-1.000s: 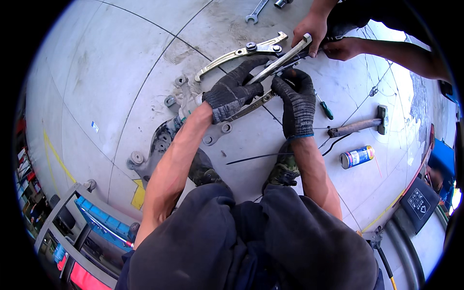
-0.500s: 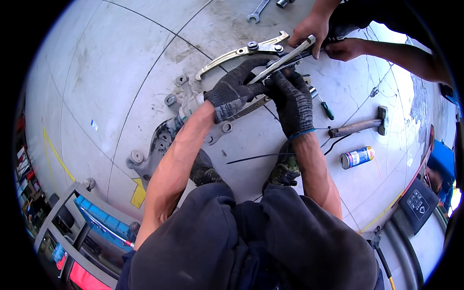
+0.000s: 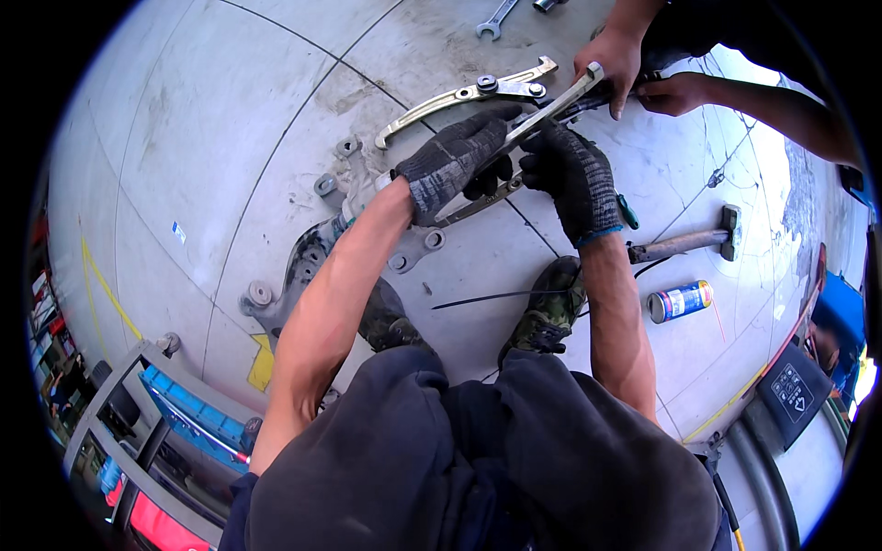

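My left hand (image 3: 450,167), in a dark knit glove, is closed round the near end of a jaw puller. One pale hooked puller arm (image 3: 562,103) slants up and to the right from it. My right hand (image 3: 577,179), also gloved, is beside the puller, its fingers curled; what they hold, if anything, is hidden. A co-worker's hands (image 3: 614,64) are at the puller's far end. Another hooked arm (image 3: 427,108) with a bolted joint lies beyond my left hand. A further pale bar (image 3: 487,204) shows below the puller.
A grey metal suspension part (image 3: 418,246) lies by my left boot. To the right lie a hammer (image 3: 684,244), a spray can (image 3: 682,301) and a green-handled screwdriver (image 3: 628,211). An open-end wrench (image 3: 497,18) is at the top. A metal cart (image 3: 138,441) stands at lower left.
My right hand has drawn back from my left, leaving a wider gap. The slanted puller arm and the co-worker's hands have shifted a little to the right.
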Available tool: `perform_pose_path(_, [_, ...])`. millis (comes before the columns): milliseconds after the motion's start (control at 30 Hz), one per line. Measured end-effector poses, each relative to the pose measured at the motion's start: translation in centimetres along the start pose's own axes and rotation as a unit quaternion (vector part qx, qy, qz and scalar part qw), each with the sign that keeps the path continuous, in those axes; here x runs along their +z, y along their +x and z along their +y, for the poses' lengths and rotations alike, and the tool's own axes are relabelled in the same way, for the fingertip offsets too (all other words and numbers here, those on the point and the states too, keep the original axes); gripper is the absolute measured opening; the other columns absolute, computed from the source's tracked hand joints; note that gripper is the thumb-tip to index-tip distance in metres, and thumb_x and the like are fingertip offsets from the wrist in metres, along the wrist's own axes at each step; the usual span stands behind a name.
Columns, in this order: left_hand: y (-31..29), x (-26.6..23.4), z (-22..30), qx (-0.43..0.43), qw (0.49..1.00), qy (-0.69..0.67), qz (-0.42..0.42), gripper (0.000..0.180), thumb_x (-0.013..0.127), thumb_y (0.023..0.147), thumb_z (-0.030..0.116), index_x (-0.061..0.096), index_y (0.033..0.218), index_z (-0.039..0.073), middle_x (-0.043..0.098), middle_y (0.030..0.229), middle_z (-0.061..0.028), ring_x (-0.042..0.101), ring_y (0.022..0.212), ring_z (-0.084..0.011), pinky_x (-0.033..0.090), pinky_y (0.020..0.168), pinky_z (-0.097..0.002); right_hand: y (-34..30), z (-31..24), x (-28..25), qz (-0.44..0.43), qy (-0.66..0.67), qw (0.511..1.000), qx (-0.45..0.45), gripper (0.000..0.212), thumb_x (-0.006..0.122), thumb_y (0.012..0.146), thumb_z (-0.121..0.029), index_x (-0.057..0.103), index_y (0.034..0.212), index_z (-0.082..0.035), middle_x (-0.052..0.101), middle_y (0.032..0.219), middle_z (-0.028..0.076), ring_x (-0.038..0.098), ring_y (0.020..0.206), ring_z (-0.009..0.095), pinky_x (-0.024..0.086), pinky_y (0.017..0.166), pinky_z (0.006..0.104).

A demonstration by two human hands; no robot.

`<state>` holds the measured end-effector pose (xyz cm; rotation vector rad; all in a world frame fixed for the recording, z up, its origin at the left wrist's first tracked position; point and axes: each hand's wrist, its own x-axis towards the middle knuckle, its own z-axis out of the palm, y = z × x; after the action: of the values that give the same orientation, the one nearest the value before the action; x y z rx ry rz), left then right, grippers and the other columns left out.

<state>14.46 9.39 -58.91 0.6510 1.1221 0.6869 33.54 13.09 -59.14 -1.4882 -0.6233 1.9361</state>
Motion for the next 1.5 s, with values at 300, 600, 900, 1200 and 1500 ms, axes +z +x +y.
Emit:
perform_pose_path(300, [2.9,-0.1,1.1,-0.022,1.0,0.001,-0.006,0.053,0.067,0.094,0.049,0.064,0.132,0.012,0.068,0.106,-0.0076,0.067,0.085,-0.0168,0.058,0.069,-0.033,1.1,0.0,-1.5,-0.019,-0.037,0.998,0.041,0.029,0.062,0.1,-0.031,0.068,0.11,-0.005,0.068,0.089,0.006,0.068,0.078,0.02,0.056,0.065,0.033])
perform_pose_path(600, [3.0,1.1,1.2,0.004,0.998,0.028,0.047,0.038,0.062,0.099,0.037,0.067,0.125,0.01,0.072,0.101,-0.0059,0.069,0.081,-0.0146,0.057,0.066,-0.0277,1.2,0.3,-1.5,-0.039,0.065,0.995,0.058,0.023,0.064,0.097,-0.03,0.066,0.103,-0.008,0.065,0.081,0.004,0.063,0.069,0.018,0.052,0.061,0.033])
perform_pose_path(900, [4.2,0.0,0.3,0.053,0.99,0.114,0.059,0.035,0.062,0.101,0.036,0.066,0.121,0.007,0.073,0.101,-0.0088,0.072,0.082,-0.016,0.058,0.072,-0.0296,2.1,0.7,-1.5,-0.001,0.002,1.0,-0.001,0.027,0.074,0.091,-0.028,0.068,0.088,-0.002,0.059,0.067,0.006,0.054,0.055,0.016,0.045,0.051,0.0287])
perform_pose_path(1200, [4.9,-0.2,-0.8,0.114,0.98,0.153,0.063,0.031,0.063,0.101,0.026,0.069,0.124,0.006,0.073,0.1,-0.0065,0.068,0.086,-0.0137,0.057,0.077,-0.0286,0.8,0.2,0.3,0.078,-0.071,0.994,-0.039,0.028,0.07,0.093,-0.026,0.068,0.088,0.001,0.061,0.068,0.008,0.055,0.053,0.017,0.046,0.049,0.0288])
perform_pose_path(1500, [3.9,1.2,0.4,0.074,0.991,0.089,0.073,0.037,0.058,0.103,0.033,0.066,0.13,0.009,0.074,0.103,-0.0076,0.071,0.082,-0.0151,0.059,0.068,-0.029,1.3,1.7,-1.3,-0.049,0.095,0.993,-0.04,0.033,0.069,0.094,-0.029,0.064,0.11,-0.001,0.068,0.089,0.012,0.067,0.069,0.022,0.059,0.06,0.0363])
